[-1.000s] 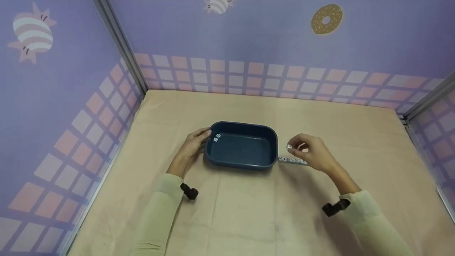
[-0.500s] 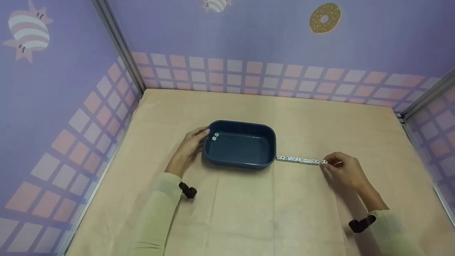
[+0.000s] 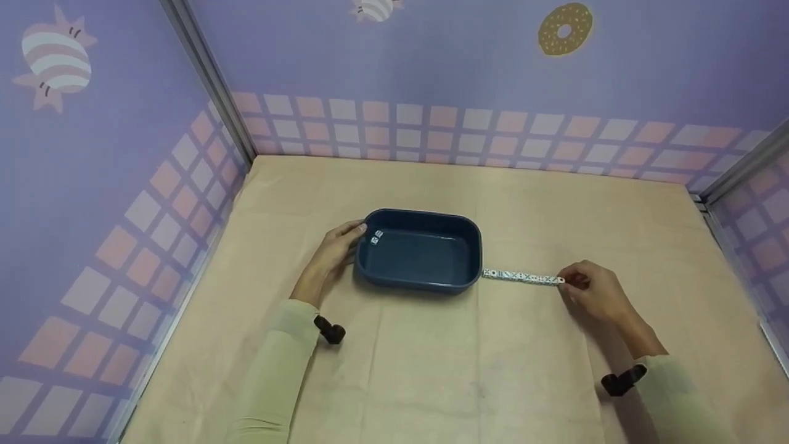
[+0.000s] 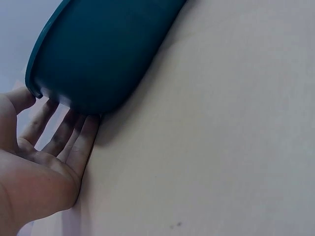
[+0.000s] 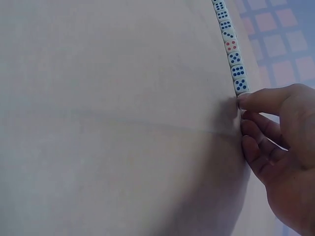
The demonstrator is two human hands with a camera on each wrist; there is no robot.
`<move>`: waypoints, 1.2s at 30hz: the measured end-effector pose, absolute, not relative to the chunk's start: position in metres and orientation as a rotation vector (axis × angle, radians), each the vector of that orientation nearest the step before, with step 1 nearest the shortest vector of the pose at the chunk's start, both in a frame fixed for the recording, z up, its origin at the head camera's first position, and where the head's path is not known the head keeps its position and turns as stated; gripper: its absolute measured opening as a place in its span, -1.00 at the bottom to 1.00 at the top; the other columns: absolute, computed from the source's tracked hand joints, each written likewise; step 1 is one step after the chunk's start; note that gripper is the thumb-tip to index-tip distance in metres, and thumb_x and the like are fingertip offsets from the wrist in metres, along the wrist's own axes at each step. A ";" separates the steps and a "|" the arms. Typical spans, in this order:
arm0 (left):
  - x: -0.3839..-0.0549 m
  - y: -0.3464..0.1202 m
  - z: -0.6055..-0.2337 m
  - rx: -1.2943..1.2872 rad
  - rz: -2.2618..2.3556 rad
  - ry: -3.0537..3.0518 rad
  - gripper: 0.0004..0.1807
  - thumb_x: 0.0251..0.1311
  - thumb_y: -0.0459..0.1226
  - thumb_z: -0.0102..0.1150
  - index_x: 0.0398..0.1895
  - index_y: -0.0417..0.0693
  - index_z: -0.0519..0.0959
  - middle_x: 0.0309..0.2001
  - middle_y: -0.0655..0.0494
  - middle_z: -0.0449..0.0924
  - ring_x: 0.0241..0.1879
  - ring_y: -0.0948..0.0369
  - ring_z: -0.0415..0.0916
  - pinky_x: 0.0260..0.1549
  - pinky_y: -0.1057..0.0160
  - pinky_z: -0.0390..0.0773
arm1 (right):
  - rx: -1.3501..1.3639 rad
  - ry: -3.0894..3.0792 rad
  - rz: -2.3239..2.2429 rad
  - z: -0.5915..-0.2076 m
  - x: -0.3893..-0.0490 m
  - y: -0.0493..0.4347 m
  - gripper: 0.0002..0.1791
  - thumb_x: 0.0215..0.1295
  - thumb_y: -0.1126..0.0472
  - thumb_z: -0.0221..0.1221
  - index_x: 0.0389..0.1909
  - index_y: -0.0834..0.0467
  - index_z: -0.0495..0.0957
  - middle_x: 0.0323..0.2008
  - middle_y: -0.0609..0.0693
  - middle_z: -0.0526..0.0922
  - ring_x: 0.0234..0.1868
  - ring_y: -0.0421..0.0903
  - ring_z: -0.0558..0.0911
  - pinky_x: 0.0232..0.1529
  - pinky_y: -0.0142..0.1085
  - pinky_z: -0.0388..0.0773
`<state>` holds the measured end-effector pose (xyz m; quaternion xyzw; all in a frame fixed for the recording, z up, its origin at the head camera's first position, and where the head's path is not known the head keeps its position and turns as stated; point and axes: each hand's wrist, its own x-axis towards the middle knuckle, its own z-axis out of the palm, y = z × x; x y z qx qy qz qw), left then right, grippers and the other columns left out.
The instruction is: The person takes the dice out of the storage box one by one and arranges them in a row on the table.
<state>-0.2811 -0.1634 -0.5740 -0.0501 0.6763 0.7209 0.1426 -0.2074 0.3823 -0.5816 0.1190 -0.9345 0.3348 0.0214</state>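
Note:
My left hand (image 3: 333, 251) holds the left end of a dark blue rectangular tub (image 3: 419, 286), thumb at the rim and fingers against the outer wall. Two small white dice (image 3: 375, 238) lie inside the tub near that end. From the tub's right side a straight row of dice (image 3: 521, 277) runs along the cloth. At the row's right end my right hand (image 3: 595, 293) pinches the last die (image 3: 561, 281) between thumb and fingers. Blue and red pips show on the row in the right wrist view, where the pinched die is mostly hidden by the thumb.
A pale cloth (image 3: 425, 364) covers the table. Purple panels with pink and white squares (image 3: 444, 123) stand behind and at both sides, joined by metal posts (image 3: 209, 74). A black wrist mount (image 3: 624, 380) sits on each sleeve.
My right hand has carried a die rightward and down from beside the tub to the row's right end, closing a small gap there. My left hand and the tub stay in place.

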 end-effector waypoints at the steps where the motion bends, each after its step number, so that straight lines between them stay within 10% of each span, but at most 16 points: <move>1: -0.281 -0.163 -0.574 -0.140 2.083 1.948 -0.47 0.54 -0.02 0.23 0.46 0.01 0.52 0.36 -0.05 0.57 0.32 0.03 0.56 0.24 0.08 0.58 | 0.369 -2.903 1.044 -0.582 -0.208 0.383 -0.79 0.34 0.48 0.36 -0.05 0.24 0.71 -0.16 0.08 0.68 -0.16 0.01 0.66 -0.20 -0.48 0.56; 25: -0.282 -0.163 -0.575 -0.151 2.076 1.956 -0.44 0.54 0.02 0.22 0.48 0.01 0.50 0.36 -0.03 0.57 0.31 0.03 0.58 0.25 0.07 0.58 | 0.463 -3.030 1.067 -0.567 -0.216 0.382 -0.78 0.38 0.35 0.40 0.01 0.24 0.72 -0.19 0.09 0.57 -0.26 -0.02 0.53 -0.33 -0.37 0.53; 36: -0.285 -0.162 -0.575 -0.192 2.055 1.983 -0.44 0.54 0.00 0.22 0.48 -0.01 0.50 0.37 -0.05 0.57 0.29 0.02 0.59 0.17 0.14 0.63 | 0.685 -2.763 0.983 -0.527 -0.230 0.299 -0.71 0.33 0.32 0.45 0.02 0.31 0.70 -0.12 0.13 0.67 -0.14 0.06 0.65 -0.15 -0.01 0.66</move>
